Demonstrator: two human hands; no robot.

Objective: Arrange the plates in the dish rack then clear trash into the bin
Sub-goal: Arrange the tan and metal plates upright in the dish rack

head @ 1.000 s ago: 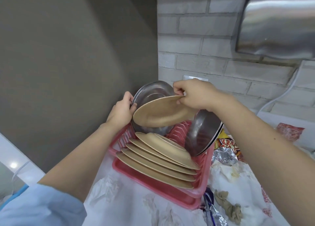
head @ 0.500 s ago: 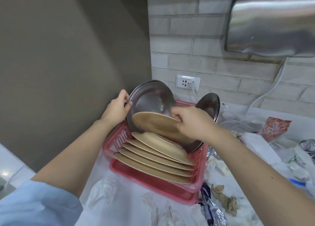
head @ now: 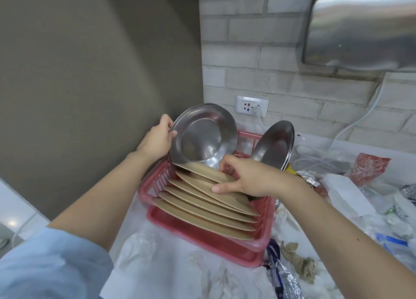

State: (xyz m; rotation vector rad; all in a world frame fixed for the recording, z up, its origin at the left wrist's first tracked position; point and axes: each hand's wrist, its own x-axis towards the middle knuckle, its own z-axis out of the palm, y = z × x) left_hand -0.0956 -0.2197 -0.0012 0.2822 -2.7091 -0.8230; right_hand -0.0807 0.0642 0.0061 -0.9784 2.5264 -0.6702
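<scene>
A red plastic dish rack [head: 263, 238] stands on the counter against the left wall. Several tan plates [head: 202, 211] lean in a row inside it. My right hand [head: 245, 177] pinches the rearmost tan plate [head: 202, 171], which sits low in the rack behind the others. My left hand [head: 157, 138] grips the left rim of a steel plate [head: 202, 136] that stands upright at the rack's back. A second steel plate [head: 275, 145] leans at the back right corner.
Crumpled tissues [head: 139, 247], a foil wrapper [head: 283, 278], a brown wad [head: 299, 260], a red packet [head: 369, 168] and plastic bags litter the counter to the front and right. A wall socket [head: 251, 106] with a white cable sits behind. A steel hood [head: 360, 26] hangs at the upper right.
My right hand has lowered the tan plate from in front of the steel plate down into the rack behind the other tan plates. My left hand kept hold of the steel plate.
</scene>
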